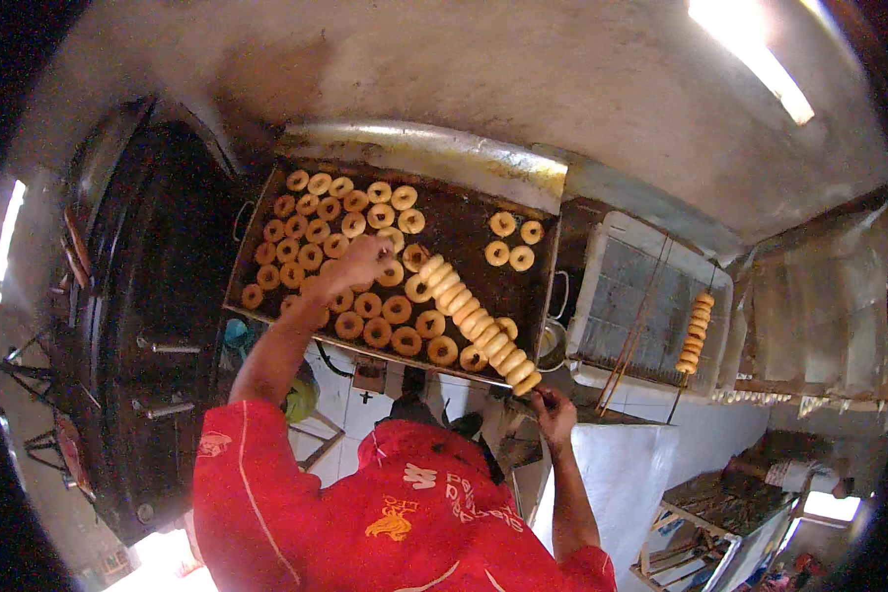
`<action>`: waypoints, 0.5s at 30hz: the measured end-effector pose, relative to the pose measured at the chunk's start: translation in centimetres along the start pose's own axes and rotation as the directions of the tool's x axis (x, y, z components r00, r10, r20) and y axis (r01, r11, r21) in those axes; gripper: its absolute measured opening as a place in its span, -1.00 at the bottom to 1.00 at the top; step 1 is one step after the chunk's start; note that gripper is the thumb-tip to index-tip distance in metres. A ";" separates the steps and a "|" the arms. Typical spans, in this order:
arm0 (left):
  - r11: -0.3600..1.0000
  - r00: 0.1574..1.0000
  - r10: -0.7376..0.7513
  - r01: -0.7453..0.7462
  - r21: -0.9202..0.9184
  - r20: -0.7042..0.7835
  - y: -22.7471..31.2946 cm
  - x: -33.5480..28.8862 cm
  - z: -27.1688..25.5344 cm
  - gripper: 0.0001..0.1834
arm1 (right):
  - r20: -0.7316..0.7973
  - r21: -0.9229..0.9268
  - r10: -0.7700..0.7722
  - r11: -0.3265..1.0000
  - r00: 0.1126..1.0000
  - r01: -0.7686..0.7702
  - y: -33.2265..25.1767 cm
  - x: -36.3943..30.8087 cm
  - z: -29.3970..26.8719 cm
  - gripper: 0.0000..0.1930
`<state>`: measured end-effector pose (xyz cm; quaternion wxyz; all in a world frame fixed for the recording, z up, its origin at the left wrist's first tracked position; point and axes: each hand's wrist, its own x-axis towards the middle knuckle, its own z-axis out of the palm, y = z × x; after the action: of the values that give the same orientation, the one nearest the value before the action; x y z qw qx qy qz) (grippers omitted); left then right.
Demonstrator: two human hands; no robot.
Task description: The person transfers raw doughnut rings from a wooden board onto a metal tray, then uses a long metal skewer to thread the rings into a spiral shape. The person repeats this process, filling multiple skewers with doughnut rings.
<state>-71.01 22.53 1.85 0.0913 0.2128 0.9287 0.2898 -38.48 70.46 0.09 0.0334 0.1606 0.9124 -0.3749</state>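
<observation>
A wide rectangular frying pan [464, 192] full of ring doughnuts [380, 216] lies in front of me. My right hand [555, 416], at the pan's near right corner, is closed round the end of a stick. A long row of doughnuts is threaded on that stick [476, 324], which slants up and left over the pan. My left hand [363, 260] reaches over the middle of the pan, close to the stick's far end and the loose doughnuts. Its fingers are drawn together; what they pinch, if anything, is too small to make out.
Right of the pan is a white-rimmed tray with a wire rack [617, 296]. Thin sticks [633, 340] and a second loaded doughnut stick [696, 335] lie across it. A large black oven-like unit [173, 326] stands left. A metal splash guard [434, 148] edges the pan's far side.
</observation>
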 end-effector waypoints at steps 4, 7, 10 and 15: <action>0.993 0.993 -0.002 0.016 0.120 -0.116 1.5 -2.4 5.9 -0.81 | 0.076 -0.349 -0.008 0.936 0.997 0.034 -4.8 -2.1 -6.0 -0.76; 0.944 0.964 -0.240 0.260 0.204 -0.117 -2.7 1.2 5.3 -0.75 | 0.129 -0.341 -0.082 0.932 0.988 0.122 -4.6 -2.4 -6.1 -0.69; 0.980 0.995 -0.097 0.098 0.173 -0.017 -5.4 4.4 4.8 -0.76 | 0.079 -0.258 -0.095 0.960 0.992 0.113 -0.9 -0.4 -2.1 -0.74; 0.999 0.999 0.034 -0.033 0.011 -0.015 -1.1 7.1 2.0 -0.78 | 0.021 -0.068 -0.148 0.986 0.989 0.150 0.0 2.7 2.3 -0.72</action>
<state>-77.12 25.90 -0.73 0.0782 0.2266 0.9272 0.2877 -41.19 69.54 -2.06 0.0182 0.0876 0.9340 -0.3457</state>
